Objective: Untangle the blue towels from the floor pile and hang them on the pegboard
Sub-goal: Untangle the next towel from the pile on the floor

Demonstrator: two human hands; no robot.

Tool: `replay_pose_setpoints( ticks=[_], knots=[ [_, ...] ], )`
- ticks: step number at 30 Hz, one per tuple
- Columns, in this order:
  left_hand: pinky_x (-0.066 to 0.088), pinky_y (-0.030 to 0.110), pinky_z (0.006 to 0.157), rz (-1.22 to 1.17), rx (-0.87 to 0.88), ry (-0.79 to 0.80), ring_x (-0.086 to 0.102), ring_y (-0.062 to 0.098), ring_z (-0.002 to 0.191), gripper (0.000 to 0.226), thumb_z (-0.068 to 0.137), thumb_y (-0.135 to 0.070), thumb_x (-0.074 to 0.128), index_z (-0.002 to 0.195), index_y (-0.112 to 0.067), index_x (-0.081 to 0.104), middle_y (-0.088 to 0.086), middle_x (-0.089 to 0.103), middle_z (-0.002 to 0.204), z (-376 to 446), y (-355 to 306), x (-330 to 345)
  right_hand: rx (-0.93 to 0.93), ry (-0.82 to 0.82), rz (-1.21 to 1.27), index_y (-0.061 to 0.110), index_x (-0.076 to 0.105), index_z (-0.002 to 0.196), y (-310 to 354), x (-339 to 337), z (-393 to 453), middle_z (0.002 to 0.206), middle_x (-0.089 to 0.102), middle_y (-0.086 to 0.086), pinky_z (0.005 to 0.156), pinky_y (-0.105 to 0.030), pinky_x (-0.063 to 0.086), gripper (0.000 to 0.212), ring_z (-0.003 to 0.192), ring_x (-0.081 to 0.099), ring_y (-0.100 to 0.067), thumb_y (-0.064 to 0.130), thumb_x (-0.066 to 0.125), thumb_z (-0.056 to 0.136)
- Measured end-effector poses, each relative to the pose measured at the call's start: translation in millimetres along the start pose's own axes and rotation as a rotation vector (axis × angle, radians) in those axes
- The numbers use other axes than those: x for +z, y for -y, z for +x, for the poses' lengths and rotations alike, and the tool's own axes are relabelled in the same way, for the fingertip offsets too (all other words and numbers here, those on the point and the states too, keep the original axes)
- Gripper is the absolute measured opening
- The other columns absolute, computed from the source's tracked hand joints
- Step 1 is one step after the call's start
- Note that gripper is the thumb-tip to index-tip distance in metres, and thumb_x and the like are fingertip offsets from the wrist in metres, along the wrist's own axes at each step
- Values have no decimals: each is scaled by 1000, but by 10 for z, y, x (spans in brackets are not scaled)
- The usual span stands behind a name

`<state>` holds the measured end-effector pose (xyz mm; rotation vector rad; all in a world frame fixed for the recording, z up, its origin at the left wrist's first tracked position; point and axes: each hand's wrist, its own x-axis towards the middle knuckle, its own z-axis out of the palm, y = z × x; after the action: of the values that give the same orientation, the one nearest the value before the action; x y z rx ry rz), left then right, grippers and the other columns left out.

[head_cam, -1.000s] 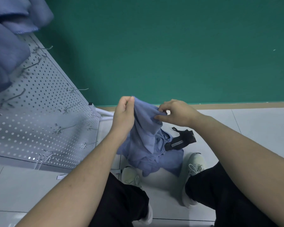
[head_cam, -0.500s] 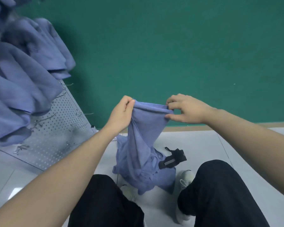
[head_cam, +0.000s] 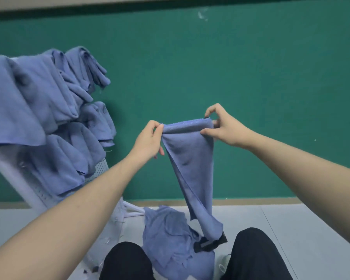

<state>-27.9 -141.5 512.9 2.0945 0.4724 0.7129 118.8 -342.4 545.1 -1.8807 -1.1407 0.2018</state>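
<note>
Soft, even indoor light, fairly dim, with no glare. The hanging towels at the left edge are smeared with motion blur, and the pegboard beneath them is hazy. The wide lens bends the green wall and stretches both forearms at the lower corners. Faint shadows lie on the floor.

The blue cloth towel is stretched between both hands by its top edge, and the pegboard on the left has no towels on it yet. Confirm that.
Not quite. The blue cloth towel is indeed pinched at its top edge by the left hand and right hand, but the white pegboard on the left already carries several hung blue towels, as the head view shows.
</note>
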Motion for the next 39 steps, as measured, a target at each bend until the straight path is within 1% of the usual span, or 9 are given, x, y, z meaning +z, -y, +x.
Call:
replay_pose_setpoints(
  ticks=[3, 7, 14, 18, 24, 28, 31, 36, 39],
  knots=[
    [50, 28, 47, -196, -47, 8, 70, 22, 55, 20, 107, -33, 39, 95, -19, 46, 10, 64, 76, -5, -249, -100, 119, -35, 152, 22, 48, 126, 287, -177, -46, 96, 75, -3, 66, -21, 55, 42, 80, 69, -12, 15, 71, 92],
    [58, 31, 60, -332, -68, 2, 69, 21, 56, 19, 107, -33, 41, 94, -20, 48, 10, 64, 64, -36, -528, -206, 202, -29, 238, 10, 73, 106, 509, -342, -128, 89, 73, 1, 70, -18, 57, 18, 77, 68, -9, 22, 71, 93],
    [47, 21, 70, -523, -29, 206, 56, 8, 68, 5, 93, -16, 68, 94, -13, 72, -9, 69, 77, -241, -810, -381, 172, -101, 232, 22, 59, 108, 775, -319, -243, 100, 67, 4, 77, -34, 58, 21, 84, 65, -14, 36, 44, 103],
    [40, 26, 73, -425, -36, 45, 56, 4, 75, 14, 98, -32, 61, 87, -25, 66, -17, 68, 82, -372, -863, -399, 165, -235, 140, 25, 56, 108, 855, -196, -292, 108, 67, 3, 82, -38, 56, 22, 90, 61, -13, 43, 44, 101],
    [52, 35, 76, -608, -164, -56, 65, 16, 89, 21, 100, -36, 52, 105, -20, 65, -2, 75, 101, -554, -831, -296, 225, -262, 349, 26, 50, 101, 925, 38, -332, 99, 70, -3, 63, -29, 46, 16, 75, 61, -15, 35, 60, 94],
    [55, 36, 87, -905, -494, 188, 72, 20, 94, 34, 96, -41, 63, 116, -14, 69, 5, 76, 107, -683, -858, -302, 285, -237, 498, 21, 52, 97, 1006, 92, -357, 90, 63, 0, 58, -26, 44, 12, 71, 55, -14, 30, 59, 98],
    [51, 37, 95, -996, -473, 354, 70, 24, 102, 42, 93, -35, 66, 125, -8, 66, 12, 72, 118, -793, -778, -276, 317, -186, 584, 16, 54, 88, 1002, 96, -323, 88, 60, -8, 63, -28, 46, 15, 74, 55, -19, 24, 55, 102],
    [54, 36, 85, -989, -374, 345, 71, 21, 101, 30, 100, -24, 57, 125, -8, 65, 9, 73, 116, -896, -738, -199, 433, -218, 614, 6, 65, 97, 889, 74, -373, 108, 71, -12, 82, -35, 56, 14, 88, 67, -23, 19, 60, 99],
    [57, 34, 76, -910, -320, 248, 73, 18, 95, 22, 102, -25, 55, 121, -14, 61, 6, 76, 108, -848, -801, -173, 503, -160, 624, 9, 71, 108, 861, 105, -472, 110, 74, -8, 75, -32, 58, 36, 86, 69, -21, 41, 65, 94]
  ],
)
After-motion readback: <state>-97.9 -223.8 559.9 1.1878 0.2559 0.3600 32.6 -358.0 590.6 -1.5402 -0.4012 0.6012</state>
